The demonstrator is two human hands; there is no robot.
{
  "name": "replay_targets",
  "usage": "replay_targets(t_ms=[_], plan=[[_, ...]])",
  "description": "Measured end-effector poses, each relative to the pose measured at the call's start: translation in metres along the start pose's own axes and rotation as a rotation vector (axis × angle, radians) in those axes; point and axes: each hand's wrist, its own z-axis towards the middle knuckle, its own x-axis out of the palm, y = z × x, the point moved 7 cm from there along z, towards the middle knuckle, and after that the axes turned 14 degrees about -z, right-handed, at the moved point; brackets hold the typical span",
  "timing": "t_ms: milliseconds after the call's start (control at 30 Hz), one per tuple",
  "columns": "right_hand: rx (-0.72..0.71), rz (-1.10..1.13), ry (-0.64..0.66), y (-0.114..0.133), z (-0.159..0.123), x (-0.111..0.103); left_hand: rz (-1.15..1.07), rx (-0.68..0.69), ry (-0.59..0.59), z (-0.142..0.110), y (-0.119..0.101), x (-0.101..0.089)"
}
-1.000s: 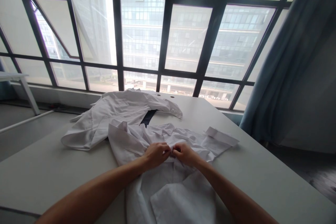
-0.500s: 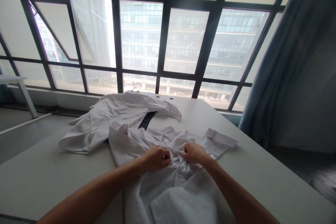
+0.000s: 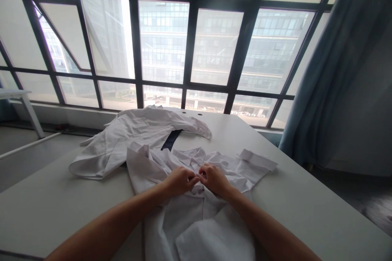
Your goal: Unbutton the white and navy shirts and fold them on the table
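A white shirt [image 3: 214, 228] lies spread on the pale table [image 3: 306, 200] in front of me, its collar toward the window. My left hand [image 3: 179, 180] and my right hand [image 3: 213, 178] meet just below the collar, both with fingers pinched on the shirt's front opening. The fingertips of the two hands nearly touch. A cuffed sleeve [image 3: 257, 160] of the shirt reaches out to the right.
A second white garment [image 3: 128, 138] lies crumpled farther back on the left, with a dark strip [image 3: 170, 140] showing under it. Large windows [image 3: 165, 40] stand behind the table, a blue curtain [image 3: 333, 69] hangs at the right, and another table's leg [image 3: 29, 116] shows far left.
My hands drew apart slightly, bunching the cloth, then came back together a little higher up, nearer the collar. The other garment has not moved.
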Motion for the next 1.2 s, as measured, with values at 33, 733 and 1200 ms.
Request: replay_targets(t_ms=[33,733,1200], plan=[[0.003,-0.007,-0.009,-0.001,0.0,-0.001,0.009,-0.055,-0.056,0.001,0.005,-0.004],[0.086,0.466,0.079,-0.017,0.005,0.005,0.229,0.026,-0.042,0.009,0.002,0.002],[0.024,1.073,0.37,-0.008,-0.004,0.019,-0.301,0.197,-0.152,0.004,0.0,-0.01]])
